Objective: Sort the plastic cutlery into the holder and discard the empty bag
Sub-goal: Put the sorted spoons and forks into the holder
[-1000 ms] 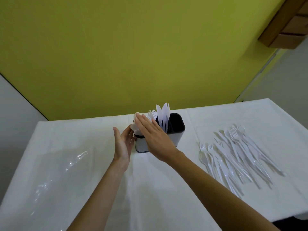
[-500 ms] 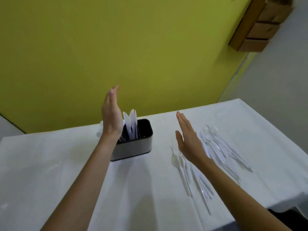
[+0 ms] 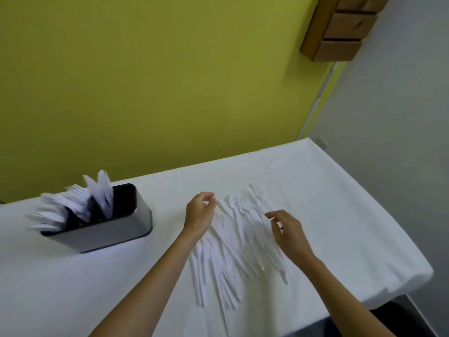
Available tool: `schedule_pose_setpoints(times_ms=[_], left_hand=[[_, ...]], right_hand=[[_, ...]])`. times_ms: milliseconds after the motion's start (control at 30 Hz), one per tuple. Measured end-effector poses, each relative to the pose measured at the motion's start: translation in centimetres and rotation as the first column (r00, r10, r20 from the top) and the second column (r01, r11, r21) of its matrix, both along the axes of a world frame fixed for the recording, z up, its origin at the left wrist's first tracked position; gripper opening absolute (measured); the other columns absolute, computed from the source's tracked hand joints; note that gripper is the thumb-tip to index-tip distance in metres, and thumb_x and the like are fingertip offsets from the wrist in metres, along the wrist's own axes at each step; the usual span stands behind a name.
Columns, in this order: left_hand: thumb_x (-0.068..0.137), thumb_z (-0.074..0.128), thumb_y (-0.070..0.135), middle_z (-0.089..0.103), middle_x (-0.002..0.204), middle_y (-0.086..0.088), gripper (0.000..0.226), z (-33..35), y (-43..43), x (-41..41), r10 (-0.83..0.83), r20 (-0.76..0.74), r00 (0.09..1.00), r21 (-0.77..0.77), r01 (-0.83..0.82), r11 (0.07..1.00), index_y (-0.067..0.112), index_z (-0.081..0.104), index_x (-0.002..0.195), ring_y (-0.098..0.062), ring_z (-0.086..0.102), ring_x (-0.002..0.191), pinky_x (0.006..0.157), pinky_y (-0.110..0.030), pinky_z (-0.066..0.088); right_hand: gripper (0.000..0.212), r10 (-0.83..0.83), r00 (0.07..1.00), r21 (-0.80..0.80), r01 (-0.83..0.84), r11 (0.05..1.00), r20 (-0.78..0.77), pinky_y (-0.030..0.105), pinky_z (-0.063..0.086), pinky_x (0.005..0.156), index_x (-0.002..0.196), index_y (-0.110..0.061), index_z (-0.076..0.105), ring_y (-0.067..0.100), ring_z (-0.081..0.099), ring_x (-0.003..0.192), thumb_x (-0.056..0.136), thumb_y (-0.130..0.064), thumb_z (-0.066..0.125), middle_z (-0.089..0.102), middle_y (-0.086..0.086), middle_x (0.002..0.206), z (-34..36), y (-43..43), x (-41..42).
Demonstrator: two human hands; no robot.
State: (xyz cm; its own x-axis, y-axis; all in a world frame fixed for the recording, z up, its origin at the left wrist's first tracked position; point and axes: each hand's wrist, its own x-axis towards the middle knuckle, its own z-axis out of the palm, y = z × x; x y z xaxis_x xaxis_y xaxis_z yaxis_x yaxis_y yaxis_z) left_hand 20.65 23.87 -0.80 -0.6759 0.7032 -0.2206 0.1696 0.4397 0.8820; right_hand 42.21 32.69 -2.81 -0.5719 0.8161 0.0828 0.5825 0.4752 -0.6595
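On the white-covered desk (image 3: pixel 340 215), right of the middle, hovering over the loose plastic cutlery (image 3: pixel 233 251) with both arms reaching in from the near edge. Holding the left grip (image 3: pixel 200 212) above the pile's far-left end, fingers curled in toward the thumb; being too blurred for telling whether pinching a piece or closing on nothing. Holding the right grip (image 3: pixel 289 231) above the pile's right side, fingers bent downward, thumb and forefinger near each other; likewise not telling clearly whether gripping anything. Leaving the pile fanned out on the cloth, handles pointing toward the near edge, heads toward the yellow wall (image 3: pixel 170 81). Showing, well apart to the left, the holder (image 3: pixel 109 229), metal-sided with a dark rim, carrying white knives (image 3: pixel 102 190) upright near its middle and forks (image 3: pixel 75 193) leaning leftward. Showing a wooden rack (image 3: pixel 340 27) hanging at upper right.
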Motion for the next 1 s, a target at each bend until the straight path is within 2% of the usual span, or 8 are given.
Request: schedule_pose_setpoints(times_ms=[67, 233, 333, 433, 567, 700, 800, 1000], left_hand=[[0.095, 0.050, 0.020, 0.060, 0.117, -0.005, 0.028, -1.4, 1.1, 0.8, -0.014, -0.013, 1.000, -0.064, 0.013, 0.998, 0.011, 0.060, 0.120, -0.014, 0.055, 0.094, 0.079, -0.023, 0.042], [0.091, 0.059, 0.028, 0.055, 0.114, -0.007, 0.032, -4.0, 4.5, 2.0, -0.082, -0.147, 0.986, -0.237, 0.046, 0.970, 0.017, 0.059, 0.120, -0.020, 0.058, 0.098, 0.085, -0.033, 0.049], [0.087, 0.063, 0.037, 0.052, 0.111, -0.005, 0.033, -4.9, 5.4, 2.9, -0.112, -0.260, 0.959, -0.321, 0.023, 0.947, 0.020, 0.061, 0.115, -0.023, 0.056, 0.100, 0.087, -0.035, 0.049], [0.085, 0.066, 0.033, 0.055, 0.104, -0.004, 0.027, -5.3, 5.9, 3.4, -0.069, -0.314, 0.947, -0.306, -0.032, 0.952, 0.018, 0.064, 0.107, -0.022, 0.058, 0.093, 0.082, -0.032, 0.047], [0.086, 0.064, 0.021, 0.062, 0.088, 0.001, 0.011, -5.5, 5.8, 3.2, 0.038, -0.267, 0.963, -0.254, -0.108, 0.961, 0.018, 0.060, 0.095, -0.021, 0.061, 0.083, 0.082, -0.035, 0.050], [0.087, 0.060, 0.011, 0.059, 0.080, -0.002, 0.010, -5.3, 5.2, 2.7, 0.215, -0.140, 0.967, -0.184, -0.238, 0.954, 0.012, 0.056, 0.096, -0.025, 0.060, 0.078, 0.066, -0.027, 0.047], [0.088, 0.056, 0.005, 0.057, 0.084, -0.004, 0.012, -4.6, 4.9, 2.3, 0.330, -0.045, 0.943, -0.100, -0.333, 0.938, 0.011, 0.053, 0.098, -0.021, 0.055, 0.077, 0.059, -0.021, 0.041], [0.087, 0.051, 0.005, 0.060, 0.093, -0.016, 0.015, -4.0, 3.6, 1.1, 0.377, 0.065, 0.924, -0.042, -0.375, 0.926, 0.011, 0.056, 0.101, -0.024, 0.054, 0.076, 0.064, -0.029, 0.043]], right_hand=[[0.025, 0.003, 1.000, -0.072, -0.003, 0.997, 0.011, 0.010, 0.041, 0.076, 0.106, -0.011, 0.066, 0.010, 0.059, 0.090, 0.092, 0.001, 0.049, 0.065, 0.001, 0.105, -0.8, 1.0, 0.3], [0.022, 0.054, 0.995, -0.195, -0.037, 0.980, 0.081, 0.019, 0.047, 0.079, 0.112, -0.014, 0.064, 0.010, 0.056, 0.087, 0.093, -0.011, 0.053, 0.062, 0.001, 0.109, -1.5, 3.9, -0.2], [0.030, 0.169, 0.961, -0.181, -0.129, 0.975, 0.221, 0.024, 0.049, 0.079, 0.117, -0.018, 0.059, 0.010, 0.054, 0.090, 0.090, -0.030, 0.060, 0.055, -0.003, 0.109, -1.9, 5.0, -0.5], [0.037, 0.208, 0.931, -0.107, -0.184, 0.977, 0.298, 0.029, 0.050, 0.084, 0.120, -0.020, 0.056, 0.014, 0.054, 0.098, 0.088, -0.037, 0.061, 0.053, -0.003, 0.111, -2.6, 5.9, -0.9], [0.030, 0.172, 0.944, -0.075, -0.157, 0.985, 0.281, 0.032, 0.051, 0.078, 0.120, -0.017, 0.055, 0.018, 0.056, 0.097, 0.090, -0.024, 0.055, 0.053, 0.000, 0.111, -2.8, 7.0, -0.4], [0.028, 0.137, 0.945, -0.056, -0.126, 0.990, 0.298, 0.034, 0.051, 0.072, 0.118, -0.016, 0.054, 0.020, 0.057, 0.091, 0.091, -0.020, 0.052, 0.051, 0.001, 0.111, -2.7, 7.9, 0.4], [0.027, 0.152, 0.928, -0.041, -0.147, 0.988, 0.339, 0.033, 0.052, 0.068, 0.117, -0.016, 0.053, 0.019, 0.058, 0.086, 0.091, -0.018, 0.051, 0.050, 0.000, 0.109, -3.0, 7.8, 0.9], [0.030, 0.172, 0.923, -0.030, -0.172, 0.985, 0.345, 0.032, 0.053, 0.068, 0.120, -0.018, 0.051, 0.017, 0.057, 0.086, 0.090, -0.022, 0.053, 0.050, -0.001, 0.110, -3.0, 7.4, 0.9]])
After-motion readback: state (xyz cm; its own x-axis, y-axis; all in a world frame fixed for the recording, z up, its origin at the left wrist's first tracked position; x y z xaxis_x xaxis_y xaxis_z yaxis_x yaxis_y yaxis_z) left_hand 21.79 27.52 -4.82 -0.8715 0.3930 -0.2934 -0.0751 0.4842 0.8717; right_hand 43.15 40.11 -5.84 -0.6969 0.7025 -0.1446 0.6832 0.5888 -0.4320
